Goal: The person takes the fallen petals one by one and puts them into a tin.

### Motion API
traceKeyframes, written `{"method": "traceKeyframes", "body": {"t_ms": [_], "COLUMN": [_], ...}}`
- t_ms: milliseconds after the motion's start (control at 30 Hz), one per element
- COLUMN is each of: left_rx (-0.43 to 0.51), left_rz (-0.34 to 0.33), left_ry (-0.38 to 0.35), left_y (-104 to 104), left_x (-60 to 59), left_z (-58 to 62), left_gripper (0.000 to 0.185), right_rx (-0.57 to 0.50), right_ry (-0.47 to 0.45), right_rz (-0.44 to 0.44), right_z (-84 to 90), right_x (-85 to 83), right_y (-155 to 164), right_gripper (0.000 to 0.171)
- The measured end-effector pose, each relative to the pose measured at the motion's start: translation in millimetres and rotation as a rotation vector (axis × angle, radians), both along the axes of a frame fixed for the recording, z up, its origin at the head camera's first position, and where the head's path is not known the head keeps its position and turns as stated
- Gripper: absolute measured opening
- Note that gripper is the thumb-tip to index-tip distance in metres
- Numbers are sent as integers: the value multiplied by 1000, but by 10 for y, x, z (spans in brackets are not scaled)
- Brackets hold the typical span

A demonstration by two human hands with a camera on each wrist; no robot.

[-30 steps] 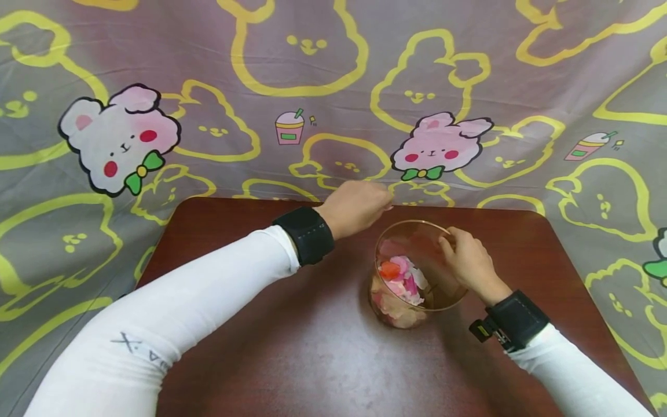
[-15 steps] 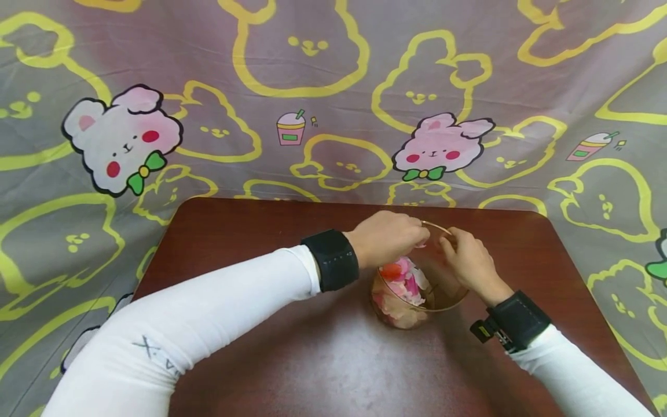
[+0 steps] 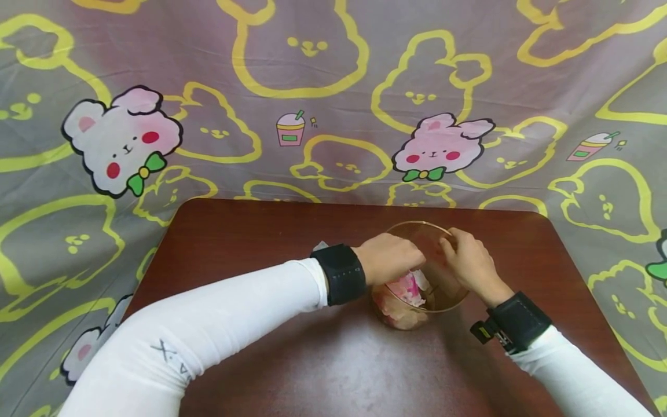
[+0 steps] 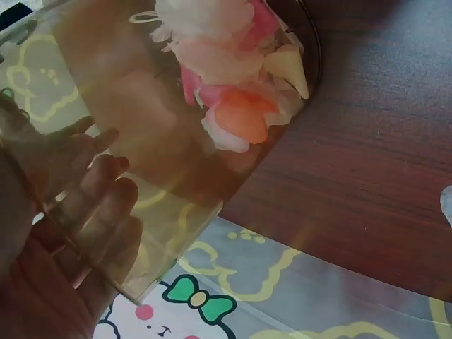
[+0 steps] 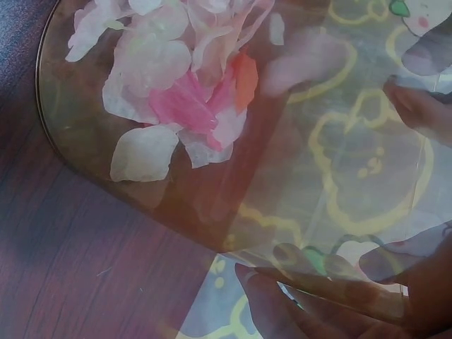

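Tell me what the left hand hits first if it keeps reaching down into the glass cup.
Most likely the pile of petals in the glass cup: the left hand is at its mouth, pointing at them. Depth is unclear; it may graze the rim.

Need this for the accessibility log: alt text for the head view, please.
A person's left hand reaches into a clear round glass jar of pink and white petals on a dark red-brown table; the right hand grips the jar's rim.
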State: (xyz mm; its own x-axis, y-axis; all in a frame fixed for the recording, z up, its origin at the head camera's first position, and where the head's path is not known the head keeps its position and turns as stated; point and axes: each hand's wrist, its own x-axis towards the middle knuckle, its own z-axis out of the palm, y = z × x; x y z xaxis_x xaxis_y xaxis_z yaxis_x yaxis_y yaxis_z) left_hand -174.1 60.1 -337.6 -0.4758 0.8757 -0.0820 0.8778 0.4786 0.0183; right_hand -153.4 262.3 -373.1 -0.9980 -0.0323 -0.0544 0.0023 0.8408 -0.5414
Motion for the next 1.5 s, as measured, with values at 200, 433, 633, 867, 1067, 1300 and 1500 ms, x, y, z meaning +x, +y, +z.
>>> {"method": "traceKeyframes", "body": {"t_ms": [200,433,633,867,1067,1300,1500], "left_rx": [141,370,483,417,349,294,249], "left_rz": [37,145,311,479,552,614,599], "left_ry": [-9,50,63,33,-16,-73,-60], "left_y": [5,-148,-457,-804,-1062,-1279,-1341], "left_x": [-45,-149,-303,-468,-514,-475,-411], "left_z": [72,134,-46,-402,-763,-1113,-1320], "left_gripper": [14,19,16,19,22,32,29], "right_rx": [1,-8,2,-8,-7,-8,15], "right_ry": [0,-15,-4,-4,-3,5,0], "right_rz": [-9,-6,4,4,5,9,0], "right_z": [13,-6,-10,-3,4,4,1], "right_x": [3,-8,-21,-21,-19,-14,-13], "right_y": [9,8,9,11,9,4,4], "right_gripper": [24,25,29,29,29,27,29]}}
